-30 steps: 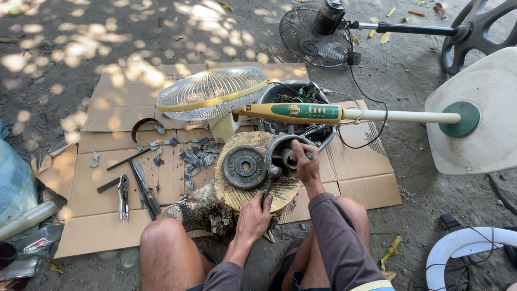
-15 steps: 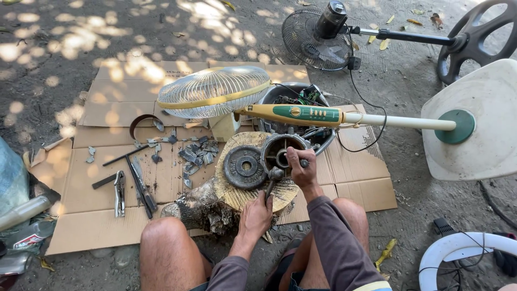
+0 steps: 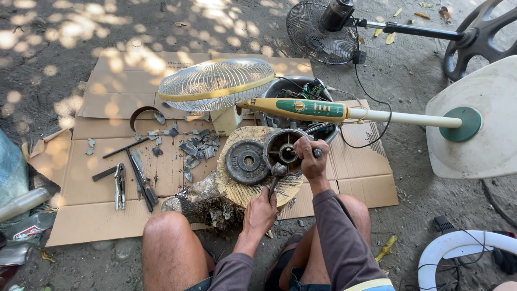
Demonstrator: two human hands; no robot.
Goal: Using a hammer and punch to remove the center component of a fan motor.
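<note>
On the rough log stump [image 3: 215,202], the right hand [image 3: 308,160] clutches a round metal motor housing [image 3: 283,151]; the left hand [image 3: 262,211] grips what looks like a hammer handle [image 3: 273,186].

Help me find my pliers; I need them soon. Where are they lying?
In the head view, the pliers lie on the cardboard to the person's left, beside the dark hand tools, left of the tree stump.

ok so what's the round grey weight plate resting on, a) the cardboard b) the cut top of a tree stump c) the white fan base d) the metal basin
b: the weight plate lies flat on the pale cut face of the tree stump, beside the round motor housing that the right hand grips.
</note>
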